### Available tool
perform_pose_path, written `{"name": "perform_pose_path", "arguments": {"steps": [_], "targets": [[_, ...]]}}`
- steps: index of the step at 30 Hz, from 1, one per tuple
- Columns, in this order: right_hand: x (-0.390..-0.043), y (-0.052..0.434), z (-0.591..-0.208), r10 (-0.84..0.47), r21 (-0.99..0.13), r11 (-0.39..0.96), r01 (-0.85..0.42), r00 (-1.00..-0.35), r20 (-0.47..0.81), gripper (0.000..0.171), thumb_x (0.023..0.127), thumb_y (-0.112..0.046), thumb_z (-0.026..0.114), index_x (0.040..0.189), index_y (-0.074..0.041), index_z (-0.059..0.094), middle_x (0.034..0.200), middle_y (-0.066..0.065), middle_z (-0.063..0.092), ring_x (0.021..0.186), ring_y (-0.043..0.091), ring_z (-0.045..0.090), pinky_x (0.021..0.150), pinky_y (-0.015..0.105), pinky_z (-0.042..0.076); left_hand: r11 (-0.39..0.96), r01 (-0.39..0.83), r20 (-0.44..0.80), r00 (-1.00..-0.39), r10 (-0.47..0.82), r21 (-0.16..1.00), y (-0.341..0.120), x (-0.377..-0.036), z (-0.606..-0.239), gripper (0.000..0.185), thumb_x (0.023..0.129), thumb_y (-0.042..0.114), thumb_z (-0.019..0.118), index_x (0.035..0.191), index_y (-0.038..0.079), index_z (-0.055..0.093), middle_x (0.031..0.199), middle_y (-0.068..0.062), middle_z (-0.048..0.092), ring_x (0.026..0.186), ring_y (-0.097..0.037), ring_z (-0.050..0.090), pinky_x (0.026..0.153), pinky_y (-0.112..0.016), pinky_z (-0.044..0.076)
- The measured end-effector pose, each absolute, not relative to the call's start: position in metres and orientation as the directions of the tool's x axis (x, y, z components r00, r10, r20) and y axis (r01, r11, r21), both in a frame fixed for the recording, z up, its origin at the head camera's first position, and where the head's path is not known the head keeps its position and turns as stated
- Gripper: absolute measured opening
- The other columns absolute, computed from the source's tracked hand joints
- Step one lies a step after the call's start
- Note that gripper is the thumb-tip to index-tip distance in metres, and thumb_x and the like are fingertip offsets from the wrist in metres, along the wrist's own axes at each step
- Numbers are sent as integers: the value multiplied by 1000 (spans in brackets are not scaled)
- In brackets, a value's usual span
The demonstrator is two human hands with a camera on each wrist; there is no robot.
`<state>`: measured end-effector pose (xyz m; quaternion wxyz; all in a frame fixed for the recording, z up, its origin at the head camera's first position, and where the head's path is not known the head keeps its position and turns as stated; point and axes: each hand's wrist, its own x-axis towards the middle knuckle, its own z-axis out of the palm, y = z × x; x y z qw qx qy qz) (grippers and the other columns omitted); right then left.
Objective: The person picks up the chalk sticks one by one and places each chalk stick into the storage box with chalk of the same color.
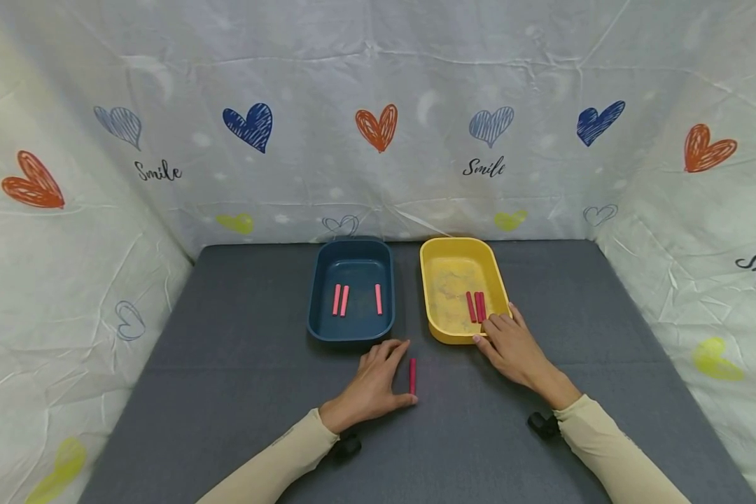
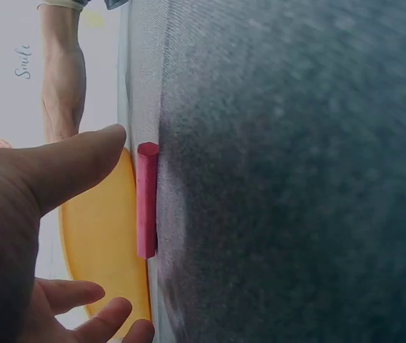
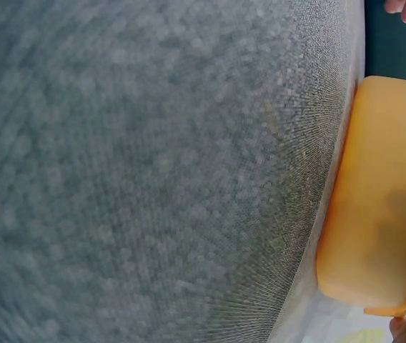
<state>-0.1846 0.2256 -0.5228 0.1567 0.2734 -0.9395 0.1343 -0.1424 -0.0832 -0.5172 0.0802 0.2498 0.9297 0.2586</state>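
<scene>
A short crimson stick (image 1: pixel 412 376) lies on the grey cloth in front of the trays; in the left wrist view the stick (image 2: pixel 147 204) looks many-sided. My left hand (image 1: pixel 373 381) is beside it, thumb and fingers spread around its two ends, with a gap visible in the left wrist view. At the yellow tray (image 1: pixel 444 311), my right hand (image 1: pixel 516 350) holds the near right corner, thumb outside the front wall and a fingertip over the rim. Inside that tray lie three crimson sticks (image 1: pixel 475 306), partly near the fingers.
Left of the yellow tray stands a dark blue tray (image 1: pixel 360 325) with three lighter pink sticks (image 1: pixel 344 301) in it. Grey cloth (image 1: pixel 239 392) covers the table. White curtains (image 1: pixel 315 175) printed with hearts enclose the back and sides.
</scene>
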Motion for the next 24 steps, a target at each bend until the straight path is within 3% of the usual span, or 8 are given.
{"name": "perform_pose_path", "arguments": {"steps": [24], "targets": [[-185, 225, -520, -466, -165, 827, -537, -820, 334, 21, 101, -32, 53, 88, -16, 55, 83, 1, 53, 86, 24, 54, 116, 61, 22, 747, 424, -36, -858, 512, 513, -92, -142, -523, 87, 77, 41, 83, 146, 6, 44, 142, -12, 46, 129, -30, 42, 110, -53, 34]]}}
